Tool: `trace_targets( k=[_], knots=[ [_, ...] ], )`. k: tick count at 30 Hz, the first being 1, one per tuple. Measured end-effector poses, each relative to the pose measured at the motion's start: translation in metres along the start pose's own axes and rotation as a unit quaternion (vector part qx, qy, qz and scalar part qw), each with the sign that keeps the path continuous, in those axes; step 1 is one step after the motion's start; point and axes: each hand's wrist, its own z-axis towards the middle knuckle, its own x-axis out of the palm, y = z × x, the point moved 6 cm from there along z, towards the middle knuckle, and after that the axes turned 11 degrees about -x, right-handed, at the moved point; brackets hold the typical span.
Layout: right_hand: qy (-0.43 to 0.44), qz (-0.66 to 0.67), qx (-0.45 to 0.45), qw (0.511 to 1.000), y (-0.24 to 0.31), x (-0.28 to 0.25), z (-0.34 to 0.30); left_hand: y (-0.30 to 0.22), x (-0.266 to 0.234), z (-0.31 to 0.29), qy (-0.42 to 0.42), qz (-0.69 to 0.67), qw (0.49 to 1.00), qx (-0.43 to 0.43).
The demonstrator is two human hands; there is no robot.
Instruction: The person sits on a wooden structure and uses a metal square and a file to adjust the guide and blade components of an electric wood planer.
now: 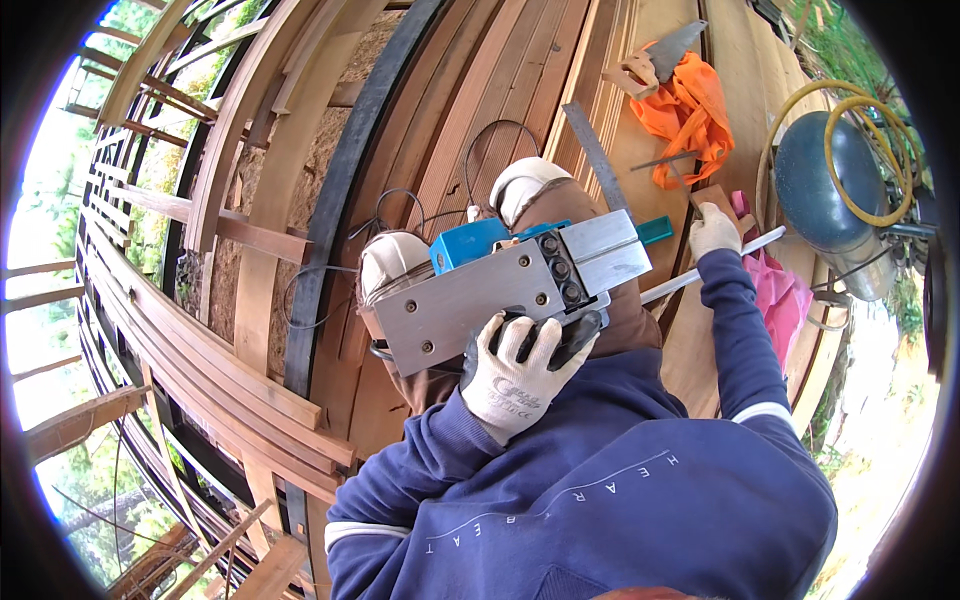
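Note:
An electric hand planer point(465, 307) with a blue body lies upside down across my lap, its flat metal sole and cutter section facing up. My left hand point(518, 380), in a white glove with black fingertips, grips the planer's near side, fingers curled over the edge. My right hand point(714, 232), also gloved, reaches out to the boards on the right. Its fingers are bent at a brown wooden piece point(709, 198) and a thin strip; what lies between them is hidden. Close by are a small green box point(655, 231), a pink roll point(740, 203) and a white tube point(712, 266).
Long wooden boards point(500, 80) run away ahead. On them lie a metal ruler point(594, 155), an orange cloth point(688, 118), a handsaw point(676, 50) and a pink cloth point(776, 305). A dark tank point(828, 180) with a yellow hose point(832, 90) stands right. A black cable point(470, 150) loops near my knees.

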Motion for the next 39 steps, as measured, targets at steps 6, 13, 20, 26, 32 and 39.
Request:
trace_targets(
  k=[6,13,20,26,32,39],
  knots=[
    [-0.114,0.622,0.084,0.77,0.038,-0.105,0.005,0.0,0.001,0.0,-0.019,-0.012,1.0,-0.017],
    [-0.176,0.665,-0.122,0.716,0.111,-0.244,0.012,0.0,-0.001,0.002,-0.028,-0.023,0.999,-0.018],
    [-0.096,0.669,-0.24,0.697,0.173,-0.273,-0.006,0.001,0.003,-0.001,0.005,-0.061,0.998,-0.021],
    [-0.032,0.624,-0.271,0.732,0.219,-0.271,-0.014,0.001,0.004,-0.004,0.004,-0.087,0.996,-0.023],
    [0.022,0.621,-0.268,0.736,0.236,-0.261,-0.011,0.0,0.004,-0.003,-0.006,-0.065,0.998,-0.012],
    [0.042,0.613,-0.282,0.737,0.249,-0.255,-0.013,0.0,0.004,-0.004,-0.013,-0.055,0.998,-0.005]
  ],
)
